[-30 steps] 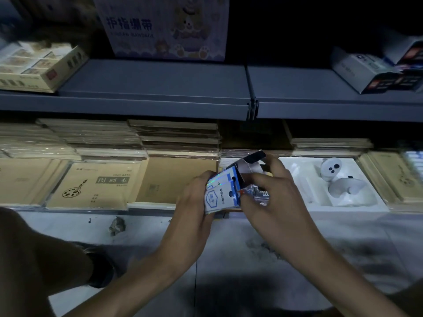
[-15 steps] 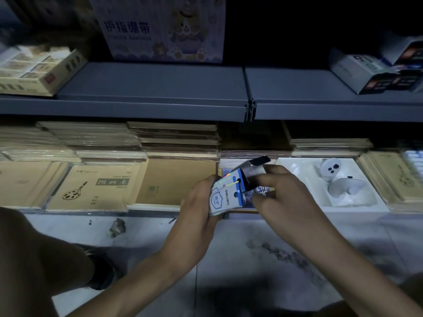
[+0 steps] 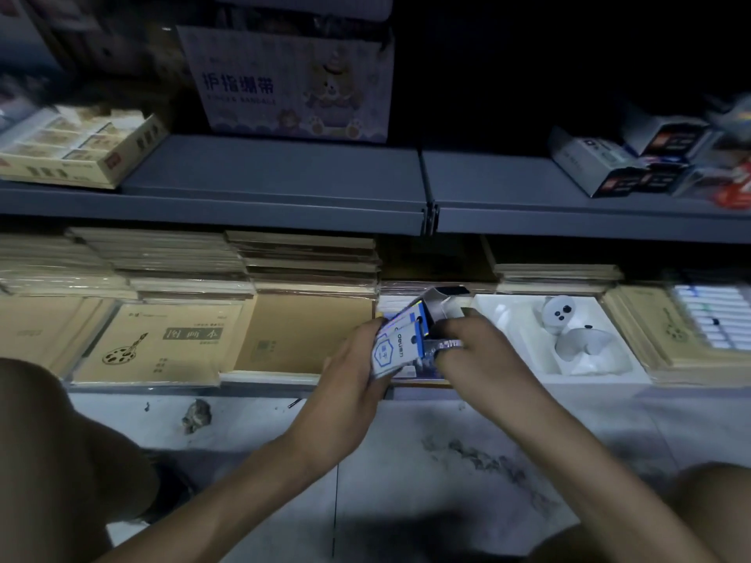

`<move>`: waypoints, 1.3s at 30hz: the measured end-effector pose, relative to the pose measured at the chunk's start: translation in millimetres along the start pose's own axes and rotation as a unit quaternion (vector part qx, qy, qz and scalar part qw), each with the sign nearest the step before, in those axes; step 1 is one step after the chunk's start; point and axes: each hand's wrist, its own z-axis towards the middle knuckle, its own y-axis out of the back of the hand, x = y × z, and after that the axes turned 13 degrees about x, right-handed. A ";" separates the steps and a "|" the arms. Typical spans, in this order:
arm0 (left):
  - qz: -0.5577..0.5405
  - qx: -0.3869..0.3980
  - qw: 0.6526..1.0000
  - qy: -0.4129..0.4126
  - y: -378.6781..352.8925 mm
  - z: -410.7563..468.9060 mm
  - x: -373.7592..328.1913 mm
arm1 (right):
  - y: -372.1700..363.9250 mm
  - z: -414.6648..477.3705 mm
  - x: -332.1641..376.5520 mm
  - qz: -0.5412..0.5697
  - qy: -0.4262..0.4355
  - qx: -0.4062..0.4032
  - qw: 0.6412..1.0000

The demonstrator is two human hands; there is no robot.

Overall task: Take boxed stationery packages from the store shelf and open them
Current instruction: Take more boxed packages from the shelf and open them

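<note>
A small blue and white stationery box (image 3: 397,348) is held in front of the lower shelf, tilted, with its top flap (image 3: 441,304) standing open. My left hand (image 3: 350,377) grips the box from the left side and below. My right hand (image 3: 473,351) is at the box's open right end, fingers curled on something shiny that sticks out there; what it is I cannot tell.
The lower shelf holds stacks of tan notebooks (image 3: 162,339) and a white tray (image 3: 508,319) with a white controller (image 3: 563,312). The grey upper shelf (image 3: 284,176) carries a bear-print carton (image 3: 292,83), a cream box (image 3: 73,144) and small boxes (image 3: 617,164). My knees frame the stained floor.
The box has shifted slightly up and stayed in both hands. My right hand slid from the flap area down to the open end. The camera moved a little closer.
</note>
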 end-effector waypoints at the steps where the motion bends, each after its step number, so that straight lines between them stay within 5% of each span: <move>1: -0.022 0.003 1.000 0.009 3.3 0.4 -2.9 | 2.9 -2.6 0.3 -0.018 0.016 -0.040 0.999; 7: -0.122 0.086 0.985 0.087 29.6 -4.3 -15.3 | 18.9 -22.1 21.9 -0.070 0.195 -0.220 0.953; 12: -0.144 0.134 0.976 0.093 48.8 -13.4 -21.6 | 20.0 -40.3 49.9 -0.233 0.318 -0.126 0.910; 16: -0.100 0.111 0.984 0.095 63.4 -20.9 -23.0 | 19.5 -34.2 67.8 -0.447 0.339 -0.083 0.824; 27: -0.015 0.100 0.990 0.102 104.7 -60.5 -15.3 | -4.0 -20.5 102.8 -0.550 0.479 -0.081 0.679; 30: 0.017 0.091 0.988 0.123 110.5 -65.1 -7.8 | -6.9 -14.2 106.7 -0.495 0.484 -0.057 0.719; 35: 0.047 0.053 0.987 0.147 112.9 -65.0 -0.4 | -4.5 -6.3 111.6 -0.155 0.406 0.053 0.899; 39: 0.007 0.047 0.986 0.160 109.4 -57.9 -1.9 | -5.1 -2.3 104.0 -0.038 0.335 0.055 0.940</move>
